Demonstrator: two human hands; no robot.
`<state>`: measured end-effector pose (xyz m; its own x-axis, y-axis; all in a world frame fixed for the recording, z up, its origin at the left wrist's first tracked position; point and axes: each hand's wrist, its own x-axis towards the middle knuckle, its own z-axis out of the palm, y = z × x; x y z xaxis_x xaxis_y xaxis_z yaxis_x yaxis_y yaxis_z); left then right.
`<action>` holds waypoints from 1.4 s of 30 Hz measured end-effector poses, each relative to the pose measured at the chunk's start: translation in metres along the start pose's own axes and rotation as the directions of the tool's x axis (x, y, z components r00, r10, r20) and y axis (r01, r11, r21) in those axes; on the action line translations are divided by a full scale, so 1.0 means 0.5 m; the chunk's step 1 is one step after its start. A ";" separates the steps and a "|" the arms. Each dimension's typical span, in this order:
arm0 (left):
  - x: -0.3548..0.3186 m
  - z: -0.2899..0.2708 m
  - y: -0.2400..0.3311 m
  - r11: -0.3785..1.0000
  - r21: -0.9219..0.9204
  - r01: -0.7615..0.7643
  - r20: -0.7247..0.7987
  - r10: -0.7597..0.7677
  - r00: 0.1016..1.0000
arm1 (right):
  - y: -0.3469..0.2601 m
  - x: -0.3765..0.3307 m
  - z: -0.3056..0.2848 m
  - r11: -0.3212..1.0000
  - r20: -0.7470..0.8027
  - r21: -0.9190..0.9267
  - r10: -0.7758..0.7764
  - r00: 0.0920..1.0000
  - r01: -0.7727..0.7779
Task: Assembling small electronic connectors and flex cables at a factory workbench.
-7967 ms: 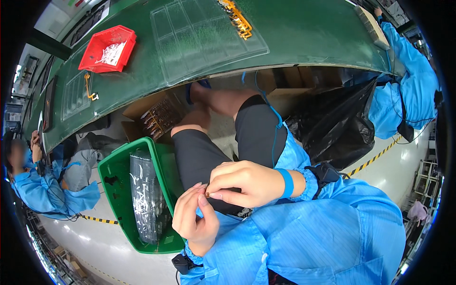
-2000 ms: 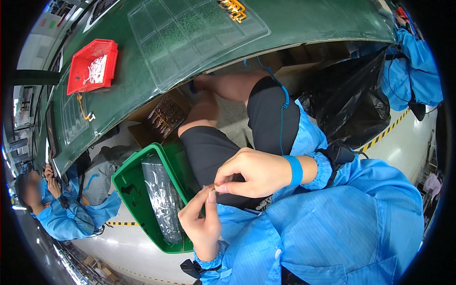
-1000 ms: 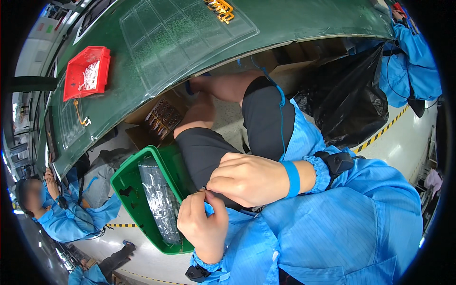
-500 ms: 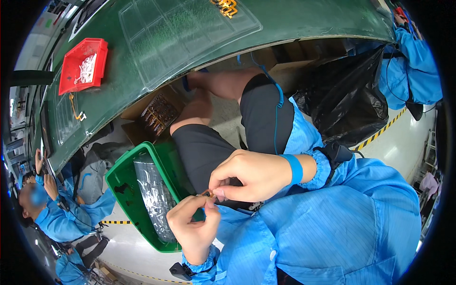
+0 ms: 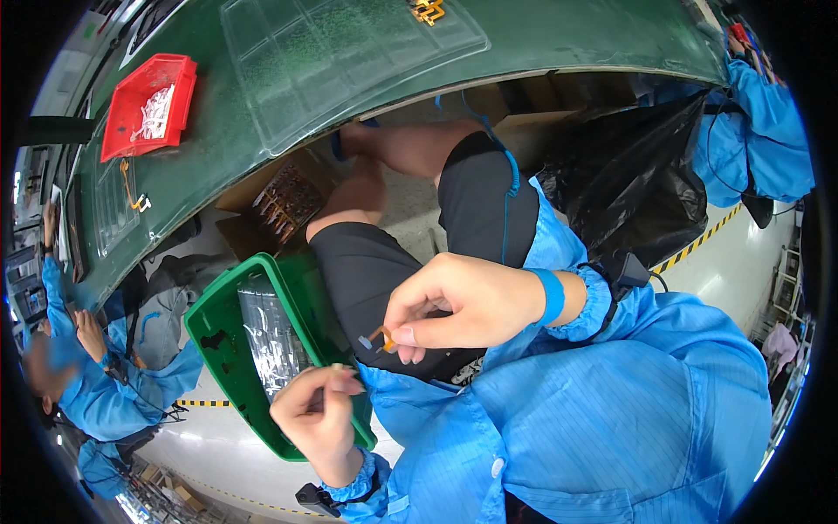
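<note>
Between the thumb and fingertips of my right hand [image 5: 467, 306] is a small orange flex cable [image 5: 387, 340] with a grey tip. My right hand is above my lap and wears a blue wristband [image 5: 552, 297]. Lower and to the left, my left hand [image 5: 316, 417] is apart from it, thumb and fingertips pressed together in a pinch. Whether a tiny bit sits in that pinch I cannot make out. My left hand is over the near right edge of a green bin [image 5: 288, 301], which holds clear plastic with white strips [image 5: 272, 341].
On the green table [image 5: 559, 39] are a red tray [image 5: 186, 109] of white pieces, a clear plastic sheet [image 5: 349, 83] and more orange flex cables [image 5: 428, 10]. A cardboard box [image 5: 240, 231] of parts sits below. A black bag [image 5: 642, 183] hangs right. Co-workers sit on both sides.
My hands were together at the flex cable and have parted. My left hand has moved left and down toward the green bin; the cable stays in my right hand.
</note>
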<state>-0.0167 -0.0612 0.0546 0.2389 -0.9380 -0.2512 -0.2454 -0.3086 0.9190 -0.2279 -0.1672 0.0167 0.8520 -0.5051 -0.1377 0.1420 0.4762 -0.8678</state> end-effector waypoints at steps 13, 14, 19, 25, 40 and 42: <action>-0.214 -0.345 -0.421 0.314 0.623 0.716 -0.718 -0.135 0.683 | 0.013 0.047 -0.010 0.981 -0.163 0.182 -0.034 0.986 0.064; -0.211 -0.337 -0.424 0.339 0.606 0.720 -0.733 -0.113 0.671 | 0.015 0.053 -0.007 0.978 -0.175 0.202 -0.023 0.984 0.058; -0.193 -0.302 -0.433 0.422 0.600 0.680 -0.755 0.015 0.656 | 0.015 0.059 0.009 0.999 -0.170 0.012 -0.049 0.984 0.052; -0.138 -0.281 -0.437 0.544 0.715 0.438 -0.681 0.403 0.611 | 0.033 0.054 0.010 0.964 -0.233 -0.221 -0.201 0.951 0.150; 0.050 0.055 -0.012 0.432 -0.902 0.001 -0.068 -0.144 0.987 | 0.001 0.078 0.091 0.949 -0.393 0.254 -0.076 0.917 0.188; 0.073 0.035 -0.016 0.440 -0.896 -0.058 -0.094 -0.061 0.994 | 0.003 0.084 0.096 0.933 -0.388 0.292 -0.085 0.918 0.210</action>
<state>-0.0226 -0.0958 0.0326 0.3406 -0.8984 -0.2770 0.7199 0.0597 0.6915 -0.1679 -0.1533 0.0326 0.5739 -0.7836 -0.2380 0.4589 0.5484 -0.6991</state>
